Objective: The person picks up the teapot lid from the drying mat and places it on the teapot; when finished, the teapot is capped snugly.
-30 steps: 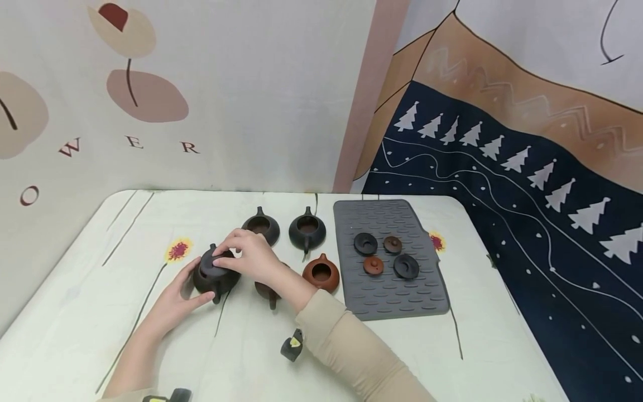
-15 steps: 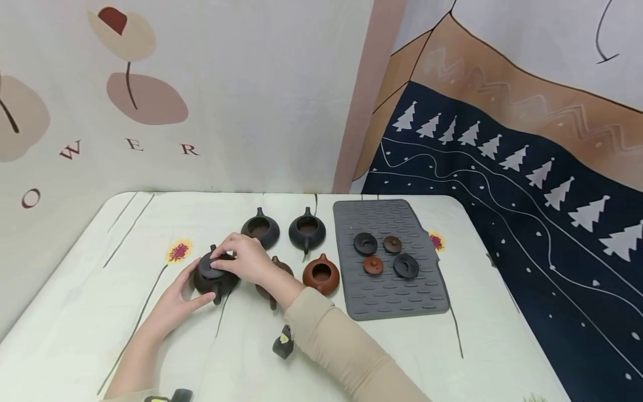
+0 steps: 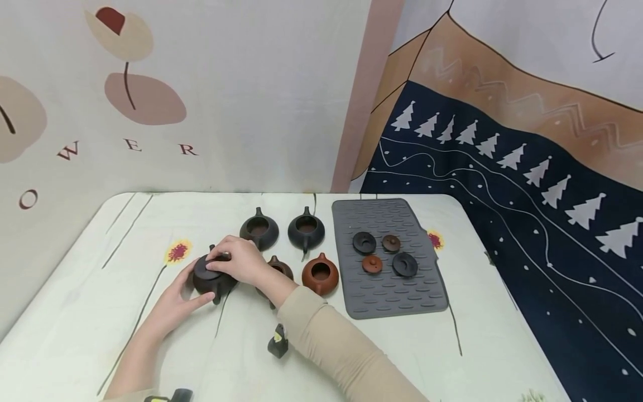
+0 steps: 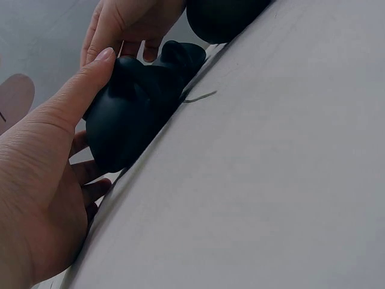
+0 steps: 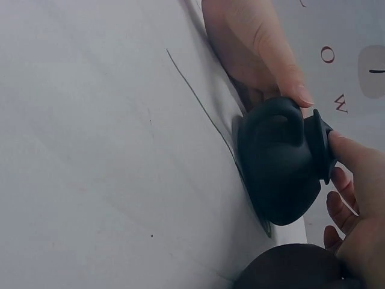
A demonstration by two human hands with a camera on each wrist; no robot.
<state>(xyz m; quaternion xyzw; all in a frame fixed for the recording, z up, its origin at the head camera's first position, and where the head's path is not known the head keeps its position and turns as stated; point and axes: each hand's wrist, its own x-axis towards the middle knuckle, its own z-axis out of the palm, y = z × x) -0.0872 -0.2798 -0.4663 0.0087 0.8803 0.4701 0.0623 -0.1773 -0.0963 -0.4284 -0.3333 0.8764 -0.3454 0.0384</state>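
Observation:
A black clay teapot [image 3: 202, 285] stands on the left half of the table. My left hand [image 3: 173, 306] holds it from the left, thumb at the handle [image 5: 284, 114] and fingers round the far side. With my right hand [image 3: 245, 261] I pinch a black lid [image 3: 205, 270] over the teapot's mouth. In the right wrist view the lid [image 5: 319, 147] sits at the top of the teapot [image 5: 278, 180], its rim jutting out; whether it is fully seated I cannot tell. The left wrist view shows the teapot [image 4: 123, 123] between both hands.
Two black lidless teapots [image 3: 266, 239] [image 3: 306, 241] stand behind. A brown teapot [image 3: 284, 269], partly under my right forearm, and a reddish one [image 3: 321, 283] are nearer. Right of them, a grey mat [image 3: 361, 301] bears several lids, among them a reddish lid [image 3: 372, 264].
My right hand has shifted slightly left and down with the black lid over the teapot. The left hand keeps its hold, nearly unmoved.

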